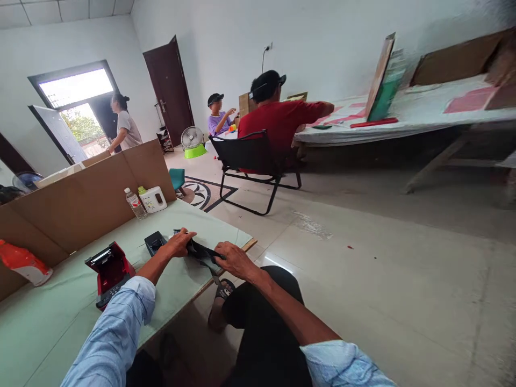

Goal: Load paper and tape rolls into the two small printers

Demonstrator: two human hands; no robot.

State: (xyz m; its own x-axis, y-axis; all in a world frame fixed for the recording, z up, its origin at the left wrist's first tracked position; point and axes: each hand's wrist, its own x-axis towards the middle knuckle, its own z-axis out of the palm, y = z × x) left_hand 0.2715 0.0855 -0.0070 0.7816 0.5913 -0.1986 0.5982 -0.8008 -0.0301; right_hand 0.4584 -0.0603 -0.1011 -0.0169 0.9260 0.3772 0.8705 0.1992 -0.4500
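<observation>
Near the right edge of the green-covered table [217, 223], a black strap-like item [203, 251] stretches between my two hands. My left hand [180, 243] is closed on its left end, over the tabletop. At the other end, my right hand [234, 259] grips it by the table's edge, and a strip hangs down below. Just left of my left hand lies a small black box-shaped object [155, 243]. An opened red and black device [112, 273] stands farther left, beside my left forearm.
A cardboard panel [92, 196] borders the table's far side, with a clear bottle [135, 203], a white jug [153, 200] and an orange-red bottle [24, 262] before it. A person in red [270, 126] sits on a black folding chair [245, 153]. Two other people are farther back.
</observation>
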